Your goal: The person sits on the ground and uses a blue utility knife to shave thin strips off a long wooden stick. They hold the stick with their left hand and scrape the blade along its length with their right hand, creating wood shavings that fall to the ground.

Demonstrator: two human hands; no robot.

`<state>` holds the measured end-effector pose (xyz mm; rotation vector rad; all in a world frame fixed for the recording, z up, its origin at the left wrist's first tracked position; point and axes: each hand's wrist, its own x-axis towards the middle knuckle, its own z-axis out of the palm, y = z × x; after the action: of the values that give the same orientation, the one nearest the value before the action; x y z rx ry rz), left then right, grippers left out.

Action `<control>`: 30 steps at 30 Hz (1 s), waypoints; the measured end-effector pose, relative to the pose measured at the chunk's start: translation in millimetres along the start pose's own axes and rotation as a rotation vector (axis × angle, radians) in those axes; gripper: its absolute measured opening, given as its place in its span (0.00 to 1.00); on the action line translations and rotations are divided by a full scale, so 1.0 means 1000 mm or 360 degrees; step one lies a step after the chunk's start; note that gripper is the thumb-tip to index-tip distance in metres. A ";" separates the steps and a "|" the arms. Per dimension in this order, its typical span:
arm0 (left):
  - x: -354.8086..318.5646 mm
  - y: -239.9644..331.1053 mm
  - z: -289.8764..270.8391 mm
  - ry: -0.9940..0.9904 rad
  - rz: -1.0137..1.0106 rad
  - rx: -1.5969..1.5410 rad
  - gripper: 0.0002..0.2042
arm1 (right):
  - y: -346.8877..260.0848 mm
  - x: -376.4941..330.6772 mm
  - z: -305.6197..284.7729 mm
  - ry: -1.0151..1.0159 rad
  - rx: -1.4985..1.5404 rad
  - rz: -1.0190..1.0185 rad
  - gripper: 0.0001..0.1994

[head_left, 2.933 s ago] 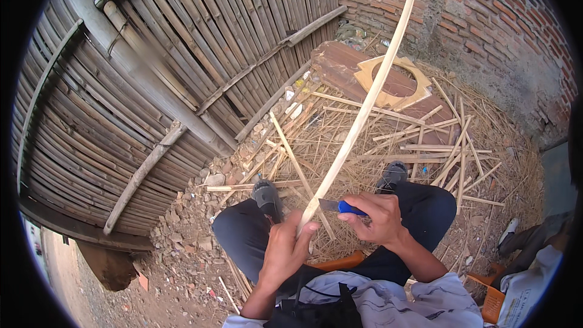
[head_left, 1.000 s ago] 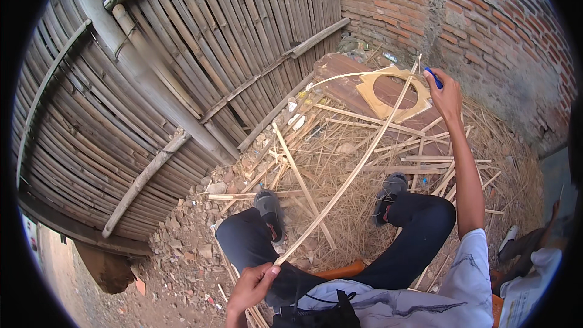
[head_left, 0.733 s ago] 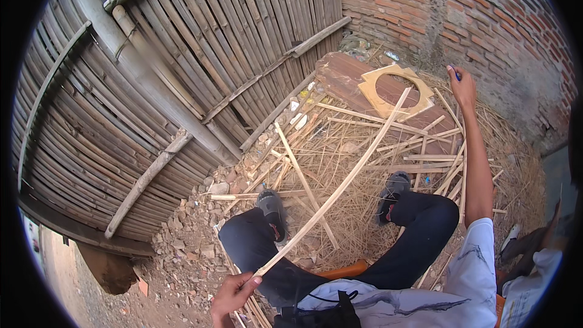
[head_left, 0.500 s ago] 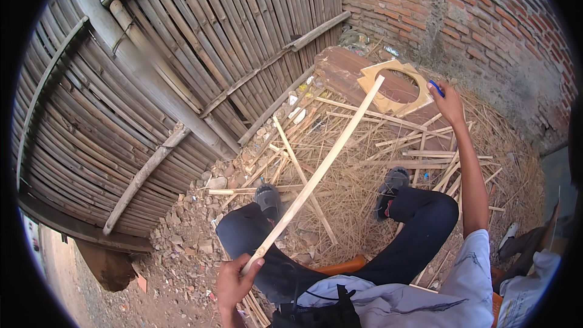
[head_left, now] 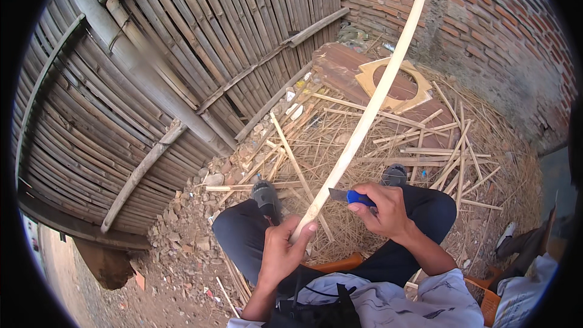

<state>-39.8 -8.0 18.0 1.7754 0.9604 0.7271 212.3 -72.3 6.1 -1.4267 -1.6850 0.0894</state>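
Observation:
A long pale bamboo strip (head_left: 358,136) slants up and away to the right, its near end gripped in my left hand (head_left: 282,252) between thumb and fingers. My right hand (head_left: 385,209) is wrapped round the blue handle of a knife (head_left: 359,199). The short dark blade points left and its tip is at the strip's edge, a little above my left hand; whether it touches cannot be made out. Both hands are above my lap, between my bent knees.
More cut strips (head_left: 452,161) and shavings litter the ground ahead. A brown board (head_left: 337,64) lies there, bearing a tan sheet with a round hole (head_left: 368,79). A bamboo wall (head_left: 182,42) stands left, a brick wall (head_left: 486,36) behind. Another person (head_left: 528,261) sits at the right.
My right hand has come back from far out at the right, bringing the knife to the strip. My left hand has moved right and up, and the strip now reaches higher.

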 end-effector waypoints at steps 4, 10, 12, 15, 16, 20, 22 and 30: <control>0.001 -0.004 0.007 -0.0269 -0.0089 -0.0250 0.11 | -0.010 -0.008 0.015 0.0010 0.0012 -0.0120 0.15; 0.002 0.005 0.009 -0.0387 -0.0127 -0.0385 0.14 | -0.018 -0.004 0.020 0.0058 0.0031 -0.0179 0.15; 0.002 0.000 0.010 -0.0402 -0.0088 -0.0321 0.15 | -0.019 -0.003 0.022 0.0103 0.0044 -0.0210 0.17; 0.002 0.004 0.008 -0.0376 -0.0067 -0.0220 0.15 | -0.025 -0.004 0.014 -0.0019 -0.0075 -0.0151 0.15; 0.002 0.007 0.008 -0.0356 -0.0066 -0.0185 0.15 | -0.023 -0.004 0.015 0.0014 -0.0072 -0.0152 0.15; 0.000 0.001 0.010 -0.0315 -0.0074 -0.0173 0.16 | -0.019 -0.002 0.015 0.0079 -0.0072 -0.0159 0.16; -0.001 0.001 0.009 -0.0320 -0.0089 -0.0159 0.17 | -0.020 -0.002 0.013 0.0052 -0.0090 -0.0148 0.15; -0.009 -0.002 0.005 -0.0325 -0.0114 -0.0073 0.20 | -0.009 0.007 0.000 0.0123 -0.0239 -0.0087 0.14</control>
<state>-41.1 -16.9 13.9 1.7288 0.8582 0.5072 205.7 -70.0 15.3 -1.4736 -1.6947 -0.1234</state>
